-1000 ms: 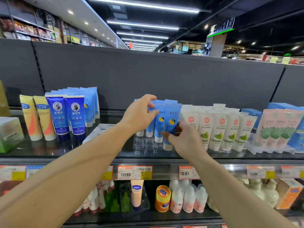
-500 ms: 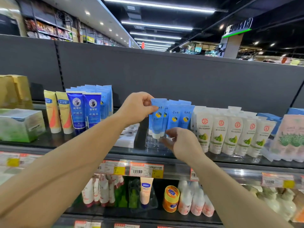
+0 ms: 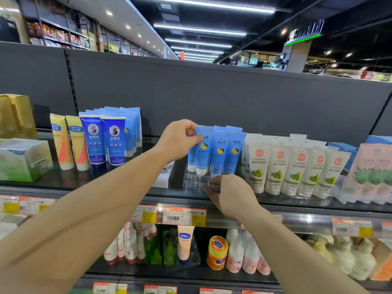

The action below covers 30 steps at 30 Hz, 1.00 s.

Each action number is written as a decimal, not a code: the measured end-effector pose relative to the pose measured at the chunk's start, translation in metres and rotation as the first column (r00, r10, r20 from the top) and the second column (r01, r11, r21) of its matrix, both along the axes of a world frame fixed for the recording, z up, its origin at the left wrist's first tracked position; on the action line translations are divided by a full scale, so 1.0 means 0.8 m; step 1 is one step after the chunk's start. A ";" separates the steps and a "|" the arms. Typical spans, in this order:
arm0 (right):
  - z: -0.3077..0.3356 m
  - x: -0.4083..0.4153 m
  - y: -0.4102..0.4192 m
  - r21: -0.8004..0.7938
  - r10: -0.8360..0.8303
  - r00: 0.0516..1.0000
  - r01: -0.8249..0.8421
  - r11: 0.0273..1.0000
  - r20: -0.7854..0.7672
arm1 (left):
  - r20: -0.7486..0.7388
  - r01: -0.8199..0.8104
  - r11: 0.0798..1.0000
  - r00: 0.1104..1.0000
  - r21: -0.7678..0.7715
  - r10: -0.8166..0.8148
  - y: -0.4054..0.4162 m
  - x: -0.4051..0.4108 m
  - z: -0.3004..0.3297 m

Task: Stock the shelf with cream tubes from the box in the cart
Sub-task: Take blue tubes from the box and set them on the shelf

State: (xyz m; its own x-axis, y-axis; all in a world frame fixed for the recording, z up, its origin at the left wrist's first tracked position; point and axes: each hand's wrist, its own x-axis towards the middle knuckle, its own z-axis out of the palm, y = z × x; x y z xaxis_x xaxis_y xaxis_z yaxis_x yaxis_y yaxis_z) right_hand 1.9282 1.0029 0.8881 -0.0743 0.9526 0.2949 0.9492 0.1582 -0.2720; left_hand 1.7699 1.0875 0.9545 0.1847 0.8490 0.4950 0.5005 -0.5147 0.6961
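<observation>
The left hand (image 3: 178, 139) pinches the flat top edge of a light blue cream tube (image 3: 203, 150) between thumb and curled fingers, holding it upright with its white cap down over a clear plastic tray (image 3: 194, 179) on the shelf (image 3: 101, 183). Just right of it two more blue tubes (image 3: 227, 154) of the same kind stand cap down. The right hand (image 3: 230, 195) sits lower, at the tray's front right corner, fingers curled toward it; whether they grip the tray cannot be told. Right of the blue tubes stands a row of white tubes (image 3: 294, 168) with green fruit prints. To the left, well apart, stand dark blue tubes (image 3: 104, 141) and yellow tubes (image 3: 69, 142). Price labels (image 3: 184, 216) line the shelf edge.
</observation>
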 end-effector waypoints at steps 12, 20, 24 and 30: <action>-0.002 0.001 0.001 0.014 0.023 0.999 -0.023 1.000 0.026 | -0.086 -0.007 1.000 0.996 -0.030 0.004 0.002 0.009 -0.003; -0.001 0.001 -0.002 0.017 0.028 0.999 -0.029 0.999 0.032 | -0.107 -0.010 1.000 0.994 -0.025 0.008 0.004 0.010 -0.003; -0.001 0.001 -0.001 0.013 0.031 0.999 -0.032 0.999 0.039 | -0.083 0.000 0.999 0.997 -0.035 -0.003 0.003 0.009 -0.006; 0.000 0.001 -0.001 0.008 0.030 0.999 -0.030 1.000 0.038 | -0.066 -0.005 0.999 0.998 -0.035 0.003 -0.002 0.006 -0.002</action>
